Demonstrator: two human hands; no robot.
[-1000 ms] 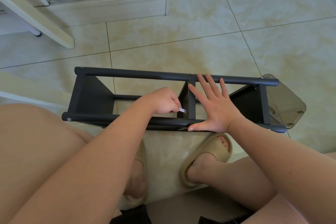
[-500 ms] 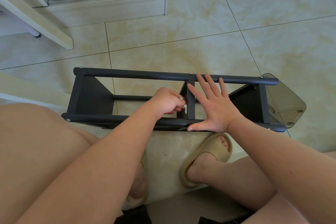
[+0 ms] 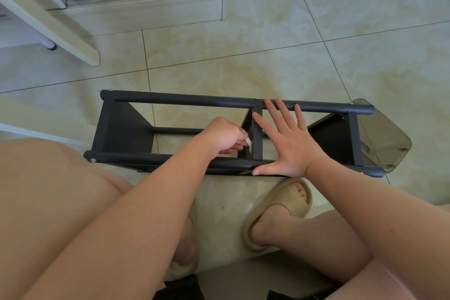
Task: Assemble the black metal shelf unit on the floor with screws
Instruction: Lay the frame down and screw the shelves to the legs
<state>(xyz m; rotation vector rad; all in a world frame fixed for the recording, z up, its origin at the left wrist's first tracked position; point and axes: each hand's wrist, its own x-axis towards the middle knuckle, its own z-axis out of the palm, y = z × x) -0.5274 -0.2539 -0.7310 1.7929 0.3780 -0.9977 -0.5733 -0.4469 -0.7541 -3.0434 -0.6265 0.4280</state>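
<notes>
Shelf (image 3: 170,100) on its side, long axis left-right.
Left hand (image 3: 222,135), grip narrow, pinches small pale piece (image 3: 248,142) just left of divider (image 3: 257,143); right hand (image 3: 288,147) flat, bracing.

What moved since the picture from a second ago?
The left hand, pinching a small white piece, edged a little to the right, toward the middle divider of the black shelf unit. The piece now sits right at the divider. Nothing was grabbed or let go. The right hand stayed flat on the frame, and the shelf did not move.
</notes>
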